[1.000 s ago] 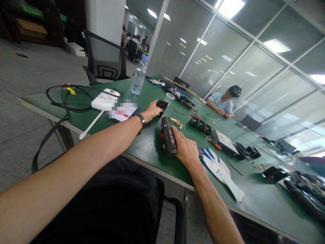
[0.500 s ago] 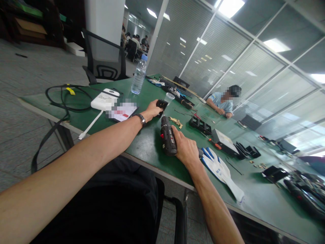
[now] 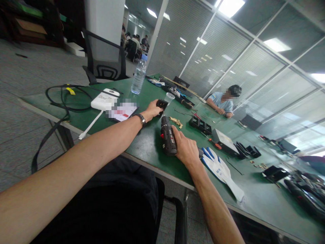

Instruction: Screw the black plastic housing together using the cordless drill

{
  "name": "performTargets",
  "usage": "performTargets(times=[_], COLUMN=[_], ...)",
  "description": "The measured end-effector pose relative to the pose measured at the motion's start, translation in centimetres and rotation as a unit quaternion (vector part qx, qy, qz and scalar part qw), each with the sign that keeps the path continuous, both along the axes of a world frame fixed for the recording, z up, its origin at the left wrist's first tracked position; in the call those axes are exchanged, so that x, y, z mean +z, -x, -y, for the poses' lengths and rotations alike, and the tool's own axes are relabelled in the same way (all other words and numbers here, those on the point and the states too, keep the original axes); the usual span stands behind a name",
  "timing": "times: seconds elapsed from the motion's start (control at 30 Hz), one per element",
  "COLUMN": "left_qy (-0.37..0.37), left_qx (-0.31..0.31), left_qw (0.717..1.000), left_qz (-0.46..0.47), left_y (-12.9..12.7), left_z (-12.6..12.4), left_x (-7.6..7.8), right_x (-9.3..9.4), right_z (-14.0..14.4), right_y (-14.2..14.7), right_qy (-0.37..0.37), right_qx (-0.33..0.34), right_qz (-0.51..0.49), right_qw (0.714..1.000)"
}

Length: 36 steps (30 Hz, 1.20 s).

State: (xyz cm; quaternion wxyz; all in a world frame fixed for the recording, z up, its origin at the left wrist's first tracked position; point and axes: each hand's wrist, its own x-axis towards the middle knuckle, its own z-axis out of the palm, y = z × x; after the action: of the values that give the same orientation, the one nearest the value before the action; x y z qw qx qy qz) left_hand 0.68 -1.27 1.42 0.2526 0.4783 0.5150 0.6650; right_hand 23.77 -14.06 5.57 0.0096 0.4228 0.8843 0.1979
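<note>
My left hand (image 3: 153, 109) grips a small black plastic frame-like part (image 3: 161, 104) above the green table. Closed round the handle of a black cordless drill (image 3: 168, 135) is my right hand (image 3: 186, 145). The drill points away from me, its bit at or very near the black part; whether they touch I cannot make out. A heap of small brass-coloured pieces (image 3: 176, 122) lies just right of the drill's nose. Behind the black part stands a clear plastic cup (image 3: 169, 97). A white and blue work glove (image 3: 222, 173) lies to the right of my right hand.
A water bottle (image 3: 139, 75) stands upright at the back left, near a white box with a cable (image 3: 104, 100) and a phone (image 3: 125, 112). Black trays (image 3: 200, 124), an orange-handled screwdriver (image 3: 215, 144) and a metal block (image 3: 224, 141) lie right. A person (image 3: 222, 101) sits across the table.
</note>
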Motion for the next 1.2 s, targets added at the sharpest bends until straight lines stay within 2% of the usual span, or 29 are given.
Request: performTargets(times=[0.57, 1.2], left_qy=[-0.01, -0.005], left_qx=[0.005, 0.002], left_qw=[1.0, 1.0], left_qz=[-0.02, 0.001], left_y=[0.28, 0.09], left_z=[-0.71, -0.22], left_x=[-0.57, -0.21], right_x=[0.01, -0.06], right_z=[-0.02, -0.03], right_y=[-0.04, 0.03], right_qy=[0.003, -0.005], right_qx=[-0.002, -0.001], right_qz=[0.004, 0.008], right_qw=[1.0, 1.0])
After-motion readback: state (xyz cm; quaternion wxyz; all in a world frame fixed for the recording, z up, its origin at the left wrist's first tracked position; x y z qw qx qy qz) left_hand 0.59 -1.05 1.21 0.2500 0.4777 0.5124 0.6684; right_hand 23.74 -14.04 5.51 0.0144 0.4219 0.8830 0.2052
